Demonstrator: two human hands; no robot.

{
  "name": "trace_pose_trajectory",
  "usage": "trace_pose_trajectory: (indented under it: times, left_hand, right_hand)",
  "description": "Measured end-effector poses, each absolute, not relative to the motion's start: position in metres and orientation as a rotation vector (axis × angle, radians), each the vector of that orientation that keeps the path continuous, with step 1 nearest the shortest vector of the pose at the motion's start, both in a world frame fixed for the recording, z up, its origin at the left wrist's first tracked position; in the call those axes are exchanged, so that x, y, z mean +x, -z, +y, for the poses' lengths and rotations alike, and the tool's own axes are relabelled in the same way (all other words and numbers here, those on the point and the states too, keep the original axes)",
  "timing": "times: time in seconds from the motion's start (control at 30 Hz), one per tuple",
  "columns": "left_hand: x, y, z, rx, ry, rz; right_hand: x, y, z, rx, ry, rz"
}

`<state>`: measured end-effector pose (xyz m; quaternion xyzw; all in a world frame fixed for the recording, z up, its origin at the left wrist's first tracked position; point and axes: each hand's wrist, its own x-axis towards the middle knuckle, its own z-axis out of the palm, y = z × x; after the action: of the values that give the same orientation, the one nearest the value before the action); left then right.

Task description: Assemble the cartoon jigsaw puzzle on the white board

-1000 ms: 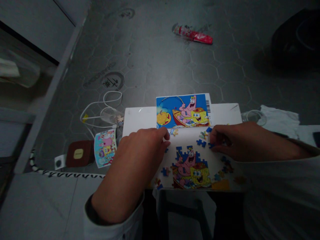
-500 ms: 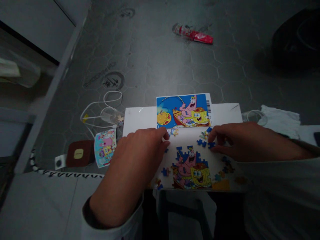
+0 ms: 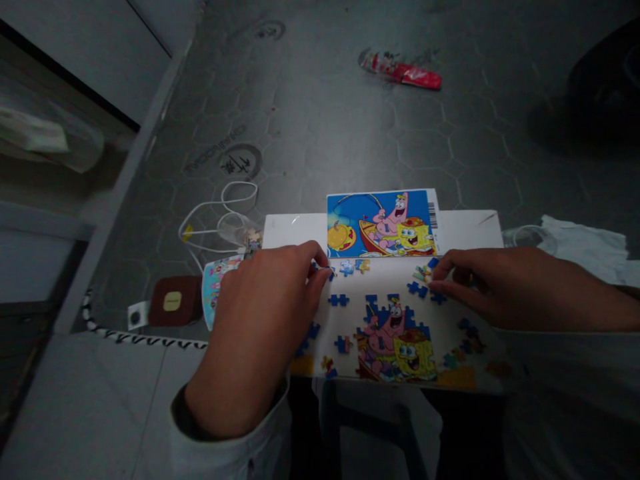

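A partly joined jigsaw (image 3: pixel 400 343) with a pink starfish and a yellow sponge character lies near the front edge of the white board (image 3: pixel 295 230). Behind it is the picture card (image 3: pixel 383 223). My left hand (image 3: pixel 273 293) is over the board's left part, thumb and forefinger closed near a small blue piece at their tips. My right hand (image 3: pixel 500 283) is at the right, fingertips pinched at blue pieces beside the loose piece (image 3: pixel 417 289). Whether either hand grips a piece is too small to tell. Joined blue pieces (image 3: pixel 339 300) lie between the hands.
A brown box (image 3: pixel 175 301), a blue cartoon card (image 3: pixel 215 283) and a white cable (image 3: pixel 200 203) lie left of the board. White cloth (image 3: pixel 585 247) is at the right. A red package (image 3: pixel 420 75) lies on the floor beyond, and a dark stool (image 3: pixel 370 423) stands below.
The view has shifted, so the scene sits further right. My left hand has moved left and back relative to the board, uncovering the joined blue pieces. My right hand stays by its pieces.
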<state>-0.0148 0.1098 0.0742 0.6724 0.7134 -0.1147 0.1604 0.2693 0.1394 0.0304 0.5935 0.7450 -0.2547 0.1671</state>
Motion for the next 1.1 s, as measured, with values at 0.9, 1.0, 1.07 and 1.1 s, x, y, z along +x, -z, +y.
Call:
trace_pose_trajectory:
  times: [0.9, 1.0, 1.07, 1.1]
  left_hand:
    - [-0.003, -0.061, 0.111, 2.073, 0.286, 1.832]
    - [-0.002, -0.06, 0.114, 2.066, 0.282, 1.789]
    - [-0.003, -0.06, 0.115, 2.057, 0.27, 1.771]
    - [-0.003, -0.06, 0.115, 2.053, 0.264, 1.765]
  right_hand:
    - [0.281, -0.023, 0.141, 1.671, 0.806, 2.27]
    - [0.278, -0.025, 0.141, 1.689, 0.76, 2.219]
    - [0.277, -0.026, 0.141, 1.682, 0.774, 2.201]
    - [0.277, -0.027, 0.142, 1.673, 0.792, 2.204]
